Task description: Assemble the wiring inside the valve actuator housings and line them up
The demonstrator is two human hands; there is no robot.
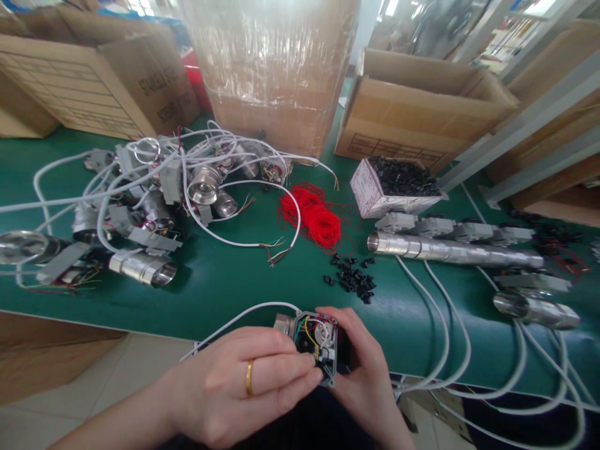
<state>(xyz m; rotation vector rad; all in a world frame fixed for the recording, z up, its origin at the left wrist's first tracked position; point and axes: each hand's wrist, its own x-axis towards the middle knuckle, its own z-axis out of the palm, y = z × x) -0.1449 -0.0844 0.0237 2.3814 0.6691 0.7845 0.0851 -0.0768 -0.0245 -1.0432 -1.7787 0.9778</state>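
Note:
At the table's front edge my right hand (368, 369) is wrapped round the right side of a small motorized valve (323, 334) with an open grey housing. Coloured wires, a round light part and a black part show inside it. My left hand (255, 378), with a gold ring, reaches over from the left. Its fingers are pressed together at the housing's lower edge, and what they pinch is hidden. A white cable (253, 307) runs from the housing to the left. The valve's metal body (284, 323) is mostly covered by my left hand.
Valves with white cables (154, 212) lie heaped at the left. Red wire coils (314, 215) and loose black clips (356, 278) are mid-table. A white box of black parts (375, 190) stands behind a row of valves (454, 247). Cardboard boxes (403, 112) line the back.

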